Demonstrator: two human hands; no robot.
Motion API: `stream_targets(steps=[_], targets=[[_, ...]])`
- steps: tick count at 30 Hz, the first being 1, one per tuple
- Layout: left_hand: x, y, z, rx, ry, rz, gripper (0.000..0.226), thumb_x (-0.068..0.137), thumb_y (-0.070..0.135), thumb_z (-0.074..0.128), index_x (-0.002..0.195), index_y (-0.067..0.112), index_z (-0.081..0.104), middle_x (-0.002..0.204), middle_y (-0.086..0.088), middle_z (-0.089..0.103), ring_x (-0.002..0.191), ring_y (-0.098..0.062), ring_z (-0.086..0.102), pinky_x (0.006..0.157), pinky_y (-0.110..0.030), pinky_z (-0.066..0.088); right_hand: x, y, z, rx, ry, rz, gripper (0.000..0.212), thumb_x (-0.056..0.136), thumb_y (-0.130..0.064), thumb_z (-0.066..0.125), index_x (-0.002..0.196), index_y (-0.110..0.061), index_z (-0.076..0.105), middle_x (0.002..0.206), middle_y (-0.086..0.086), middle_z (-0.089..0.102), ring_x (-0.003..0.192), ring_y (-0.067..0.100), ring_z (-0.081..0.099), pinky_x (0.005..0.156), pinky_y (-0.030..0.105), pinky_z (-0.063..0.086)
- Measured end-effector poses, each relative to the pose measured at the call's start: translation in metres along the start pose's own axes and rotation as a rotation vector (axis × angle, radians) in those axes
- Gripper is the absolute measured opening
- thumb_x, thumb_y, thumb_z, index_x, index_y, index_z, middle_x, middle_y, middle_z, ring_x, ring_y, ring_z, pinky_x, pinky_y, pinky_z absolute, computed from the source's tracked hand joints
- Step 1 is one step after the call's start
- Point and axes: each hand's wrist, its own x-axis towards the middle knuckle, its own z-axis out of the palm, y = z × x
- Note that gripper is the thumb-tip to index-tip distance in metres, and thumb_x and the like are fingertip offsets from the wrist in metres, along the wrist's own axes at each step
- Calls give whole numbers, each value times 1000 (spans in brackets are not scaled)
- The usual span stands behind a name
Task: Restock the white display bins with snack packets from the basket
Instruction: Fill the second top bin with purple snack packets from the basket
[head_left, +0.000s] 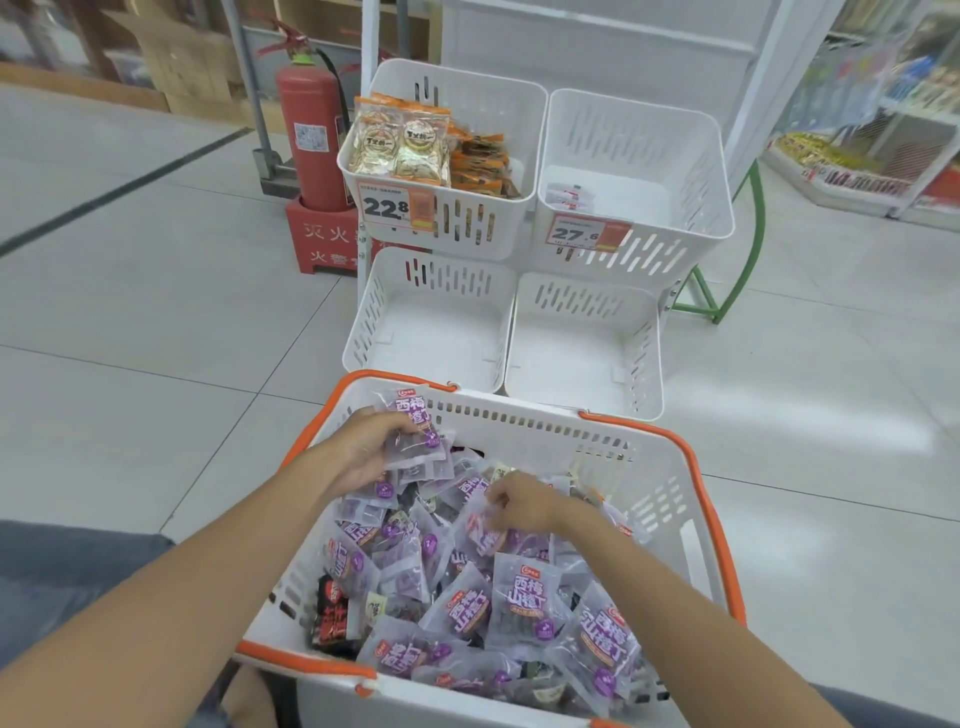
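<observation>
Tiled floor (156, 322) behind, left hand (361, 454) clutches purple packets (418, 441), right hand (522, 501) pinches one packet (483, 532).

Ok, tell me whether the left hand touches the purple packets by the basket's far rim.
Touching. Head view: the left hand grips a stack of purple packets, fingers curled round them; the right hand pinches another packet.

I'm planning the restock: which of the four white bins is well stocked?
The upper left bin, tagged 22.8: packets reach its rim; the other three show few or none.
</observation>
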Motion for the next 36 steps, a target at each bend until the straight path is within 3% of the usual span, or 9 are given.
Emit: stream_targets(steps=[6, 9, 11, 15, 18, 22, 26, 31, 36], targets=[[-2, 9, 17, 37, -13, 87, 42, 99, 12, 52, 138, 1, 43, 126, -23, 63, 107, -33, 67, 90, -42, 57, -17, -31, -73, 817, 318, -150, 14, 94, -12, 60, 89, 0, 65, 91, 9, 70, 78, 16, 66, 71, 23, 54], [-15, 14, 49, 102, -231, 69, 56, 97, 54, 45, 136, 14, 55, 127, -21, 63, 116, -34, 63, 104, -51, 45, -21, -53, -75, 869, 436, -195, 19, 93, -17, 63, 93, 2, 66, 83, 4, 65, 72, 10, 60, 66, 18, 48], [-17, 16, 70, 155, -259, 106, 69, 88, 58, 59, 141, 16, 46, 119, -19, 68, 112, -31, 66, 104, -51, 45, -18, -59, -73, 876, 479, -230, 12, 95, -19, 62, 96, -8, 62, 85, 1, 64, 65, 4, 58, 63, 16, 44], [-14, 36, 102, 247, -219, 246, 45, 98, 39, 54, 138, 21, 41, 105, -8, 75, 98, -21, 72, 94, -40, 54, -19, -57, -108, 1085, 284, -205, 57, 90, -28, 63, 139, -15, 39, 124, 17, 64, 92, 23, 67, 88, 36, 53], [-3, 74, 126, 389, -222, 399, 36, 103, 41, 39, 124, 16, 54, 96, -4, 76, 88, -12, 73, 78, -25, 57, -26, -54, -154, 998, 159, -296, 48, 93, -30, 59, 133, -3, 53, 126, 20, 62, 110, 31, 63, 104, 42, 47], [25, 139, 166, 521, -251, 557, 47, 102, 47, 34, 125, 12, 55, 101, -9, 74, 82, -16, 73, 66, -26, 58, -27, -52, -225, 931, 217, -365, 40, 94, -23, 58, 129, -5, 56, 120, 14, 67, 110, 27, 64, 100, 37, 50], [76, 208, 203, 664, -250, 655, 77, 83, 76, 47, 127, 13, 52, 112, -9, 70, 98, -25, 70, 88, -41, 56, -14, -46, -312, 639, 537, -309, 22, 92, -25, 62, 103, -7, 70, 95, 9, 72, 87, 17, 64, 84, 35, 49], [155, 261, 208, 996, 105, 800, 74, 87, 53, 64, 142, 12, 38, 137, -10, 41, 111, -18, 49, 98, -31, 42, 41, -16, -400, 702, 908, -346, 27, 88, -7, 68, 113, -6, 59, 96, 8, 68, 82, 20, 63, 69, 32, 53], [210, 262, 197, 1073, 46, 801, 105, 61, 79, 69, 143, 22, 36, 134, -10, 52, 118, -26, 55, 101, -47, 47, 124, 14, -417, 540, 822, -348, 46, 83, 5, 69, 124, -6, 52, 102, 10, 59, 85, 14, 57, 67, 18, 49]])
